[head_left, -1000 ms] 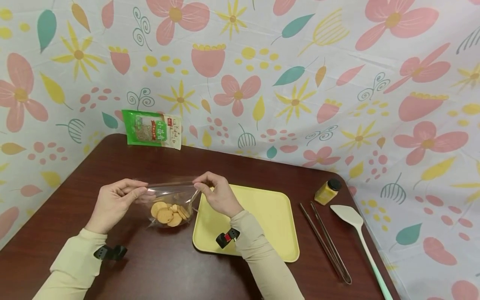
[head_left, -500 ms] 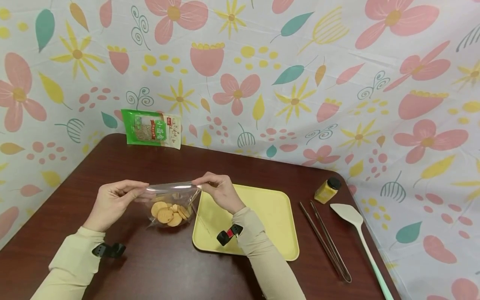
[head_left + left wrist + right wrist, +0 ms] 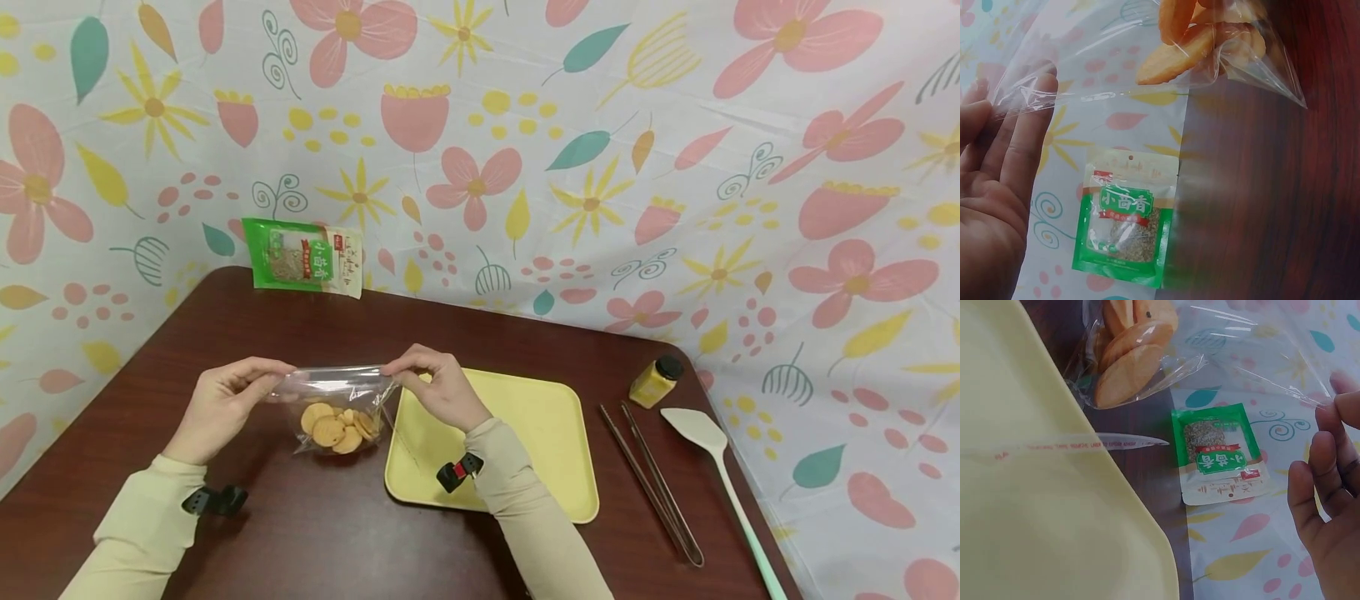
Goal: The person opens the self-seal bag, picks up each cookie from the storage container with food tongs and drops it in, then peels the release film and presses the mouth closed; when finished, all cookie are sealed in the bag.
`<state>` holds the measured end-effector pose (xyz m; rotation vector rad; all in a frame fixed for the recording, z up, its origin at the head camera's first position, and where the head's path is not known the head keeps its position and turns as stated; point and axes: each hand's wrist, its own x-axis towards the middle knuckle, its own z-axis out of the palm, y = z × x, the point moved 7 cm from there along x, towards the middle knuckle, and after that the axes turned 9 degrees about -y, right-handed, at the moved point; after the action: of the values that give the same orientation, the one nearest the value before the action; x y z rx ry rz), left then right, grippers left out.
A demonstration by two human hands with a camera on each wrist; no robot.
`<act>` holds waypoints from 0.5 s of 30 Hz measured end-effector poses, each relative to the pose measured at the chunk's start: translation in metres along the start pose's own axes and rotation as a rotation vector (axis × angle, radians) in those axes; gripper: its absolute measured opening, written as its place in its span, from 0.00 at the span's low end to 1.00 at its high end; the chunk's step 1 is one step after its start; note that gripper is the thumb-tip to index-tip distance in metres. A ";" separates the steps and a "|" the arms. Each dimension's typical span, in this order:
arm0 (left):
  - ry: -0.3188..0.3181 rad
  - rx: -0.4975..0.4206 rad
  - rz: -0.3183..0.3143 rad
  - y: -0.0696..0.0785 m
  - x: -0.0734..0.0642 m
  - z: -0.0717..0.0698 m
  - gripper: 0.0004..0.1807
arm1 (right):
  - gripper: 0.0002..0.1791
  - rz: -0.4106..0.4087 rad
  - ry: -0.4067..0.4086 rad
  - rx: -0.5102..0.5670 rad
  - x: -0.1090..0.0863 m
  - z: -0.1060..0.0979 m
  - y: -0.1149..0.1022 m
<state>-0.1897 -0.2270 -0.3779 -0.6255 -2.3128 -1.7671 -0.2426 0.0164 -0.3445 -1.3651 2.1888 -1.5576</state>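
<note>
A clear plastic bag [image 3: 341, 385] with several round golden biscuits [image 3: 328, 432] in its bottom is stretched between both hands. My left hand [image 3: 225, 404] pinches its upper left corner between thumb and fingers; the left wrist view shows the film taut from that hand [image 3: 1010, 144]. At the opposite upper corner, my right hand [image 3: 442, 387] pinches the film, its other fingers loosely bent in the right wrist view. A thin clear strip with red print [image 3: 1104, 442] hangs across the yellow tray's edge. The biscuits rest low in the bag, near the dark table.
The yellow tray [image 3: 540, 450] lies under my right forearm. Right of it are metal tongs [image 3: 652, 483], a black-capped yellow jar [image 3: 655, 382] and a pale spatula [image 3: 701, 429]. A green and white seasoning packet [image 3: 303, 258] stands against the patterned cloth at the back.
The bag's mouth, arched a second ago, is now drawn flatter and straighter between the hands. The thin strip has come to hang over the tray. My left hand has shifted slightly left.
</note>
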 end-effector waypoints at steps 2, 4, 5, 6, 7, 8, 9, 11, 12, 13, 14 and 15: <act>-0.009 -0.020 0.005 0.000 0.000 -0.001 0.09 | 0.08 0.000 -0.001 -0.014 0.000 0.000 -0.001; 0.003 -0.011 -0.003 0.000 -0.001 -0.002 0.09 | 0.08 -0.002 -0.002 -0.019 0.000 0.000 -0.002; 0.011 0.001 -0.009 0.000 -0.001 -0.003 0.09 | 0.08 -0.002 -0.002 -0.022 0.000 0.000 -0.002; 0.020 0.013 -0.017 0.000 -0.001 -0.003 0.09 | 0.08 -0.003 -0.003 -0.022 0.000 0.000 -0.002; 0.025 0.020 -0.021 0.000 -0.001 -0.004 0.09 | 0.08 -0.003 -0.005 -0.020 0.000 0.001 -0.002; 0.029 0.029 -0.025 0.000 -0.002 -0.004 0.09 | 0.08 0.001 -0.008 -0.017 0.000 0.001 -0.001; 0.029 0.032 -0.024 0.000 -0.002 -0.004 0.09 | 0.08 0.003 -0.011 -0.015 0.000 0.001 0.003; 0.019 0.024 -0.020 0.000 -0.002 -0.004 0.09 | 0.09 0.016 -0.017 -0.012 -0.001 0.003 0.015; 0.005 -0.010 -0.013 0.000 -0.002 -0.003 0.10 | 0.10 0.024 -0.021 -0.008 -0.001 0.003 0.020; -0.005 -0.045 -0.009 0.001 -0.002 -0.003 0.10 | 0.10 0.037 -0.023 -0.006 -0.002 0.004 0.026; -0.012 -0.078 -0.005 0.001 -0.002 -0.002 0.11 | 0.11 0.045 -0.024 -0.005 -0.002 0.004 0.031; -0.018 -0.110 -0.004 0.002 -0.002 -0.002 0.12 | 0.12 0.053 -0.021 -0.006 -0.002 0.004 0.035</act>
<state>-0.1872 -0.2288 -0.3763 -0.6567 -2.2414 -1.9087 -0.2599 0.0170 -0.3758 -1.3076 2.2000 -1.5131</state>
